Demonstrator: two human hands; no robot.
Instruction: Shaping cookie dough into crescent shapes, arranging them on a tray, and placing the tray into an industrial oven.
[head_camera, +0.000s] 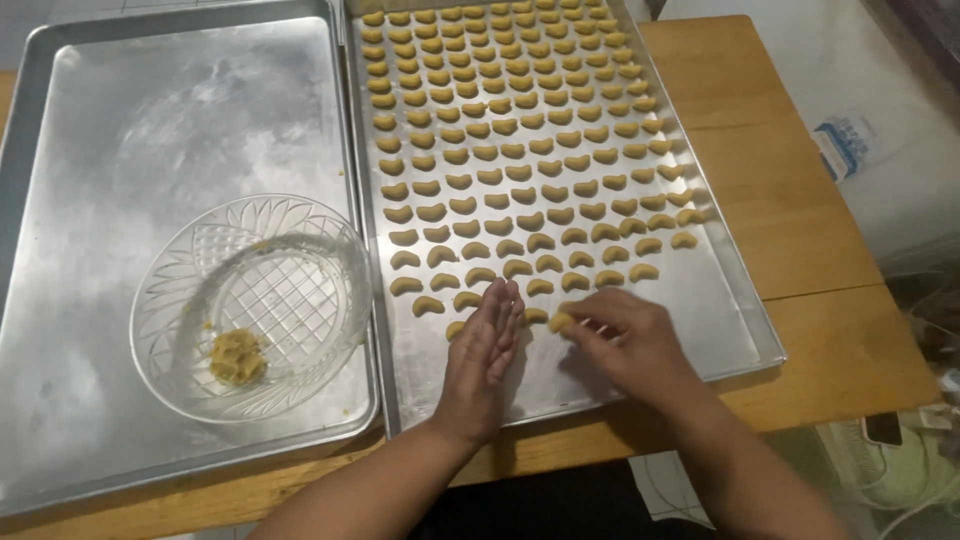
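Note:
Rows of small yellow crescent-shaped dough pieces (505, 150) cover the right metal baking tray (720, 320) down to its near part. My right hand (625, 340) pinches one dough piece (560, 322) with its fingertips, low over the tray at the end of the nearest row. Beside it, my left hand (485, 355) stays flat, fingers together and stretched out, holding nothing, just above the tray next to another piece (455, 329).
On the left metal tray (120, 140) stands a clear patterned glass bowl (250, 305) with a small lump of dough (237, 357) in it. Both trays rest on a wooden table (790, 220). Cables and a white packet lie on the floor at right.

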